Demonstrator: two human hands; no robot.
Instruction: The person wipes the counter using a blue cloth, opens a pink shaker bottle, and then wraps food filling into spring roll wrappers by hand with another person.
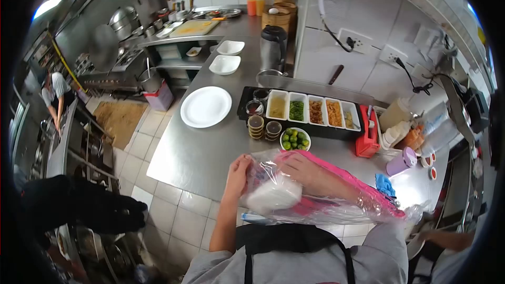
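Clutching a clear, pink-edged plastic bag (329, 205) in the curled left hand (239, 172), over the worktop's (184, 160) near edge, beside a white bundle (276, 193) within. Under the film with the right hand (296, 167); cannot tell whether grasping or loose.

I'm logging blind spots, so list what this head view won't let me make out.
In the head view:
Right hand: fingertips obscured by glossy clear plastic.
White bundle: blurred behind that plastic; contents unclear.
Grey jug: contents hidden by its walls.
Person at lower right: mostly cut off by the picture's dark rim.
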